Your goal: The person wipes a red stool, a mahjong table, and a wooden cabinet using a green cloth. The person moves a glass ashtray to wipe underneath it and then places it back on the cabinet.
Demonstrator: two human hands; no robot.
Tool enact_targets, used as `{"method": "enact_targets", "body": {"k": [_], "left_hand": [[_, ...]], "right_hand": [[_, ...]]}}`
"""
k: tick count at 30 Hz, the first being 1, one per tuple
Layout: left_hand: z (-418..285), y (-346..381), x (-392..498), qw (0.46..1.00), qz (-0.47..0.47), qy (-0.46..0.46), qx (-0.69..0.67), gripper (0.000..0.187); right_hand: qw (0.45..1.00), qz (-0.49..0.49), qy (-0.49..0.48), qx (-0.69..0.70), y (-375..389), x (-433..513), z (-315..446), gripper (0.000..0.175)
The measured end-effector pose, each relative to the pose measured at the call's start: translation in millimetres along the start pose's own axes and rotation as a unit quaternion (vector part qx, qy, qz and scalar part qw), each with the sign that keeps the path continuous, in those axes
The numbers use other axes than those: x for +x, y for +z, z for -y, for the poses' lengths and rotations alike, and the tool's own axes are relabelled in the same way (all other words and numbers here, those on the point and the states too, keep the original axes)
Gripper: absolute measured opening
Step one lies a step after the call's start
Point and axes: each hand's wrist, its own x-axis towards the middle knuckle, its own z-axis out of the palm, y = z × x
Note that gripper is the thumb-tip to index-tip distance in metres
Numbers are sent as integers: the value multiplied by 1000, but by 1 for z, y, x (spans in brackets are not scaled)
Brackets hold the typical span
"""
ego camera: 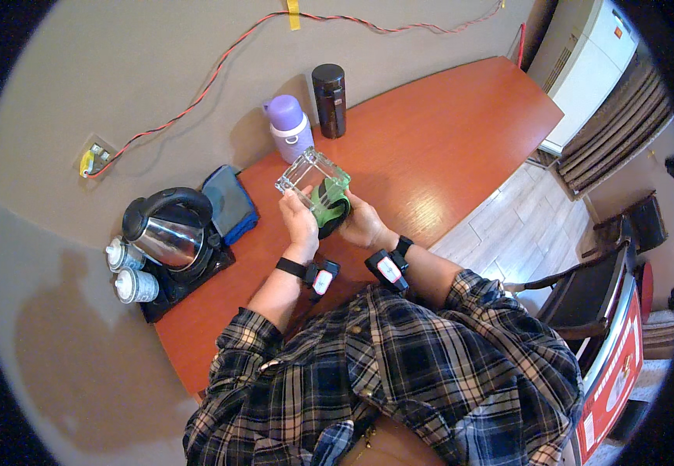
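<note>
My left hand grips the near left edge of a square clear glass ashtray, held tilted above the wooden desk. At its right side, my right hand holds a green and black cloth-like item against the glass; its exact kind is unclear. Some fingers of both hands are hidden behind the glass and the green item. Just beyond the glass stands a purple and white bottle, and a dark lidded tumbler is to its right.
An electric kettle stands on a black tray at the left, beside two lidded cups. A folded grey and blue cloth lies behind it. A red-black wire runs along the wall. A dark chair is at the right.
</note>
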Motion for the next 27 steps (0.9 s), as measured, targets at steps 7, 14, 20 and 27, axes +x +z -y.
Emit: {"method": "enact_targets", "body": {"k": [7,14,20,27], "left_hand": [[4,-4,-6,992,44,115,34,32],[17,-29,-2,979,43,139,142,28],[19,-33,-11,993,53,45,97,29],[3,-49,-11,975,147,-122,113,33]], "right_hand": [[999,51,13,15,0,-4,-11,39],[992,-46,12,-120,-5,-6,5,29],[952,-64,-61,-295,-25,11,30,22],[898,-55,-1,-437,-33,17,41,32]]}}
